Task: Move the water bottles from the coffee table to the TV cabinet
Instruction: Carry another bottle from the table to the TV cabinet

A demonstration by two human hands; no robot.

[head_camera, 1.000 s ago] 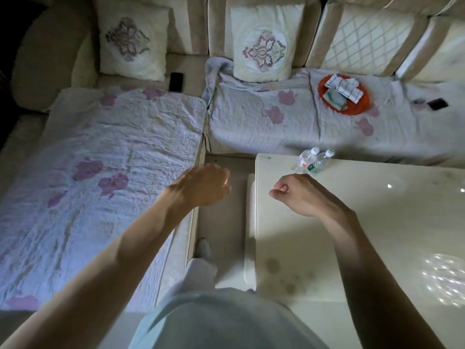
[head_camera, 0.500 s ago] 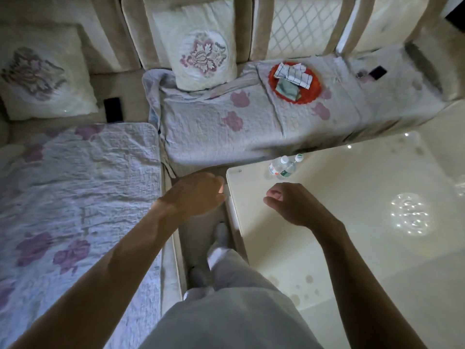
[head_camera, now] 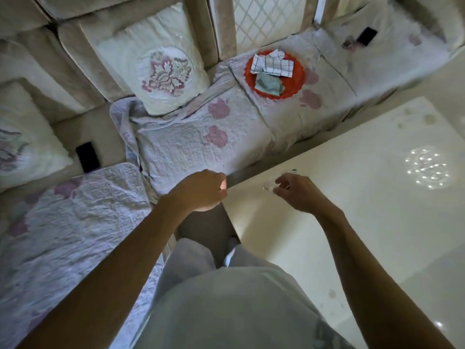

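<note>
A person's right hand point(head_camera: 298, 192) reaches over the near corner of a glossy cream table point(head_camera: 352, 187), fingers curved down onto the water bottles point(head_camera: 268, 185), which stand right at that corner close to the edge facing the sofa point(head_camera: 83, 127). The bottles are mostly hidden beneath the hand, with only a patch of clear plastic and a green cap point(head_camera: 294, 170) showing; blur makes it impossible to tell whether the fingers have closed around one or merely touch it. The left hand point(head_camera: 201, 191) hangs just off the table's corner, curled into a loose fist and holding nothing that can be seen. The person stands in the narrow gap between the table's side edge and the sofa, whose seats are draped in a quilted floral cover point(head_camera: 191, 147). Beyond the bottles the tabletop runs wide and bare to the right, catching a cluster of lamp reflections. On the sofa lie a red plate point(head_camera: 293, 90) carrying folded cloths point(head_camera: 273, 64), an embroidered cushion point(head_camera: 161, 69) and a dark phone point(head_camera: 88, 157).
</note>
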